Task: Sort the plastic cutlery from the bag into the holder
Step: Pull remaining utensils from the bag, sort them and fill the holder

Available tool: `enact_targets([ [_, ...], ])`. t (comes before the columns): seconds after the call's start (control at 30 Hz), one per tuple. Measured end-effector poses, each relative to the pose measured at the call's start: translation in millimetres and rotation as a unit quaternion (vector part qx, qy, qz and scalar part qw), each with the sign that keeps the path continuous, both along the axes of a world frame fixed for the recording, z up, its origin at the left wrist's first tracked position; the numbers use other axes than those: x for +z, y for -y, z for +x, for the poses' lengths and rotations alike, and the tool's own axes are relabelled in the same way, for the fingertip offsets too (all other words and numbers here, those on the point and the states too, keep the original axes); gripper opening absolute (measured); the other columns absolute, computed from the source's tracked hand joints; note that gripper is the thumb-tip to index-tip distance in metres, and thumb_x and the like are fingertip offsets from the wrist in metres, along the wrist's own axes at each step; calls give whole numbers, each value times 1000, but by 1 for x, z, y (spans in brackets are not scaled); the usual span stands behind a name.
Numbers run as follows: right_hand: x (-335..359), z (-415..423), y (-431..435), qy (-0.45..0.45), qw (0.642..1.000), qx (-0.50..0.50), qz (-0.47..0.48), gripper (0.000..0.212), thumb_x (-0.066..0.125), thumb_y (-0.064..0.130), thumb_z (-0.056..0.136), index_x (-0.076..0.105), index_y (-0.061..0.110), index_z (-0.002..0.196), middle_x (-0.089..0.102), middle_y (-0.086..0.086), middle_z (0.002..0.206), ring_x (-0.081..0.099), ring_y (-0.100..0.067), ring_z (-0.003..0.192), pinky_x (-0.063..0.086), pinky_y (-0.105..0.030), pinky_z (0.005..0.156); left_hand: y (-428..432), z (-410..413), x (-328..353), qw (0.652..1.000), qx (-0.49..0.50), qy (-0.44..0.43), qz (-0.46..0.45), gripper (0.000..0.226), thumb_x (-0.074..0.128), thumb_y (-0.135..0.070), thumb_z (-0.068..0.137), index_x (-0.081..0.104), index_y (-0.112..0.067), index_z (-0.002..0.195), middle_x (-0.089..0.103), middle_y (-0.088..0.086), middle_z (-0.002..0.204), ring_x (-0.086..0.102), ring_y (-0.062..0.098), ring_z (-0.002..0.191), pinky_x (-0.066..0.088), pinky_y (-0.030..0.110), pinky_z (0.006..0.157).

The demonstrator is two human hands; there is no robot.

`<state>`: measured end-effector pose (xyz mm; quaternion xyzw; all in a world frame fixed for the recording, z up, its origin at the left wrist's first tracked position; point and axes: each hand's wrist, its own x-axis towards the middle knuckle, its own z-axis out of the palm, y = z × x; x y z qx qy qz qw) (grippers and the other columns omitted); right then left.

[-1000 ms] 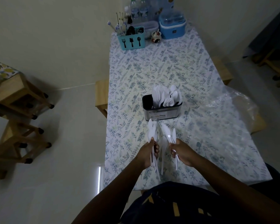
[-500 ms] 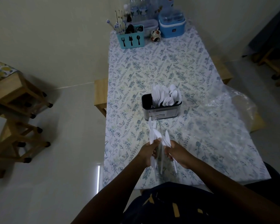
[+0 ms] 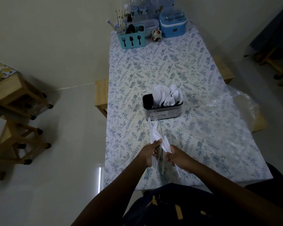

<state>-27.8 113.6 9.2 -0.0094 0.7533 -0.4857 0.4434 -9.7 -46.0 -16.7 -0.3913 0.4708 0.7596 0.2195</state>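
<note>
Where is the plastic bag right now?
In the head view, the plastic bag lies at the right edge of the table, right of the cutlery holder.

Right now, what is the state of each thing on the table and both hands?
Left hand: gripping a bundle of white plastic cutlery.
Right hand: pinching pieces of the same bundle.
Dark metal holder: upright, left compartment looks empty, others filled.
Clear plastic bag: crumpled, lying right of the holder.
Teal plastic caddy: upright, full of utensils.
Blue plastic box: lid on.

Single head-worn wide-angle view, forward and down over the table, hands near, low in frame
</note>
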Motion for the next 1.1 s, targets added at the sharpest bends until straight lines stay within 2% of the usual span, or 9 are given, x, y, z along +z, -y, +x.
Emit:
enact_targets([
  [0.13,0,0,0,11,1000,1,9,17,47,21,99,46,13,114,62,-3,77,49,-12,60,39,-24,53,-1,2,6,1000,11,4,28,25,70,-24,89,60,-12,69,55,-2,54,46,7,42,36,16,39],
  [0.43,3,2,5,20,999,24,21,23,43,24,101,44,10,118,57,-5,81,44,-12,62,36,-24,54,-4,-3,4,998,52,-10,29,23,76,-25,81,58,-12,79,46,-2,61,40,4,45,34,15,41],
  [0.53,3,2,6,22,999,22,22,19,44,23,101,45,9,112,55,-4,78,45,-12,61,36,-24,53,-3,-4,4,997,62,1,35,23,69,-21,89,60,-11,71,50,-2,53,41,5,40,36,16,40],
  [0.6,4,2,6,22,999,21,22,17,43,23,101,45,8,108,55,-4,78,45,-12,61,37,-23,53,-2,-5,4,997,65,2,35,20,67,-21,91,63,-8,77,54,-1,54,44,7,40,38,17,40],
  [0.7,7,2,5,29,999,22,12,20,43,24,100,47,8,111,55,-5,78,47,-14,64,39,-25,55,-3,-5,3,997,73,2,34,21,67,-23,90,65,-3,86,60,6,69,51,13,53,47,21,50],
  [0.8,8,1,4,38,999,30,10,20,42,23,100,50,13,114,57,-5,81,50,-16,69,41,-26,57,-3,-4,5,997,77,5,28,27,63,-25,94,68,2,97,66,19,92,61,29,83,53,40,80],
  [0.83,9,0,4,42,998,33,13,20,42,22,99,51,13,115,57,-4,81,51,-17,70,41,-27,59,-3,-4,5,997,73,6,29,27,59,-24,96,66,3,99,66,20,94,62,31,86,53,43,83],
  [0.97,11,-1,6,57,998,31,20,23,42,16,97,52,9,116,56,-4,83,49,-16,70,40,-28,62,1,-3,7,996,77,5,43,23,49,-16,101,60,4,103,64,20,94,64,30,84,54,39,71],
  [1.1,14,-1,6,28,998,50,36,24,38,23,101,53,9,115,59,-6,90,54,-15,74,46,-26,66,4,-5,9,993,98,4,63,23,49,-16,101,62,2,107,65,17,102,63,29,92,53,39,79],
])
